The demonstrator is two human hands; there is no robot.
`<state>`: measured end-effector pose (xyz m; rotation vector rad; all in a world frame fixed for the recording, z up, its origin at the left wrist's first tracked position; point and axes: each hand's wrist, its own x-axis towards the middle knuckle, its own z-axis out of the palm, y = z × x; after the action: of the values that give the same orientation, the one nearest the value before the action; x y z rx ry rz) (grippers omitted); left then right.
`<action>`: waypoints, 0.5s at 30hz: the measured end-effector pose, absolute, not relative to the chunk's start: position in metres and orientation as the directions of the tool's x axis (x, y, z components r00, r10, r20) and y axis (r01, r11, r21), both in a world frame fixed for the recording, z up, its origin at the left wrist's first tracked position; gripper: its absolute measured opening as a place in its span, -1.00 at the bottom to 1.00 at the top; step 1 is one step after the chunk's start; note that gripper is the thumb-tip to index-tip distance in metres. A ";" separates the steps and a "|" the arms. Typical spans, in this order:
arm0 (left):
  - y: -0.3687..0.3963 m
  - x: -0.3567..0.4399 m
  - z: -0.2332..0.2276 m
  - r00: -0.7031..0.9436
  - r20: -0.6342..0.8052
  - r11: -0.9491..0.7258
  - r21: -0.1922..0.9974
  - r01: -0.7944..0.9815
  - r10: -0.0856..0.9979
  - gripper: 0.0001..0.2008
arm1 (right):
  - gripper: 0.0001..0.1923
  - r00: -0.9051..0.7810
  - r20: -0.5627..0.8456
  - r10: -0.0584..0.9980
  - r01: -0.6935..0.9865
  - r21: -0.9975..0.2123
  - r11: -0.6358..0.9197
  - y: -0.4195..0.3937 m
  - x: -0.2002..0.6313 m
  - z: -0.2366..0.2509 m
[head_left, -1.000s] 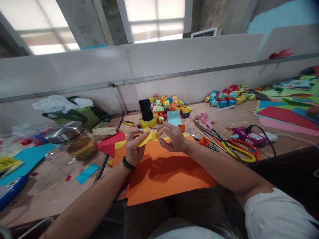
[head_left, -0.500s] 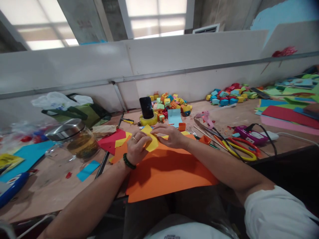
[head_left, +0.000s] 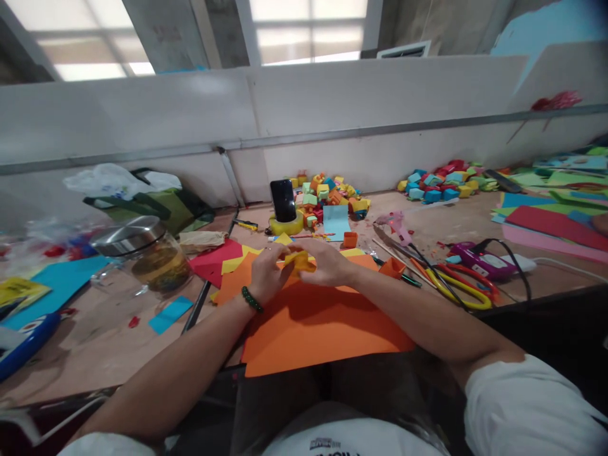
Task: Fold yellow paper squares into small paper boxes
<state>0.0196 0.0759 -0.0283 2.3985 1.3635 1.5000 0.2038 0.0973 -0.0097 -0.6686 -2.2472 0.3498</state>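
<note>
Yellow paper (head_left: 300, 260) — now bunched small between both hands above the orange sheet (head_left: 313, 320), flatter half a second ago; left hand (head_left: 268, 273) and right hand (head_left: 327, 261) fingers pinched shut on it, drawn closer together.

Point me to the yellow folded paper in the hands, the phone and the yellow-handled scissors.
yellow folded paper (head_left: 300, 259), head view, on the paper showing between the two hands.
phone (head_left: 284, 199), head view, on the middle of its dark screen.
yellow-handled scissors (head_left: 456, 291), head view, on the yellow handle loop.
</note>
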 end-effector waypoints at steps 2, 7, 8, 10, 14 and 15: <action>0.077 0.023 -0.029 0.133 0.662 -0.588 0.533 0.608 0.738 -0.90 | -0.65 -0.498 0.556 0.665 0.439 -0.500 0.746 0.100 0.200 -0.017; 0.079 0.029 -0.028 0.098 0.511 -0.499 0.751 0.432 0.854 -0.85 | -0.90 -0.480 0.484 0.732 0.494 -0.540 0.681 0.104 0.200 -0.019; 0.080 0.028 -0.027 0.099 0.479 -0.476 0.785 0.397 0.872 -0.82 | -0.90 -0.482 0.479 0.734 0.495 -0.542 0.679 0.104 0.201 -0.018; 0.083 0.027 -0.026 0.113 0.423 -0.434 0.830 0.350 0.899 -0.79 | -0.88 -0.483 0.480 0.732 0.489 -0.546 0.681 0.104 0.202 -0.017; 0.086 0.023 -0.026 0.129 0.392 -0.410 0.822 0.395 0.911 -0.83 | -0.84 -0.530 0.478 0.700 0.431 -0.559 0.709 0.104 0.200 -0.015; 0.085 0.022 -0.027 0.122 0.401 -0.413 0.809 0.419 0.908 -0.85 | -0.85 -0.538 0.473 0.698 0.421 -0.567 0.708 0.104 0.200 -0.015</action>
<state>0.0224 0.0855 -0.0266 1.8952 1.2799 1.2539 0.2002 0.1044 -0.0147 -0.8469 -2.2115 0.5098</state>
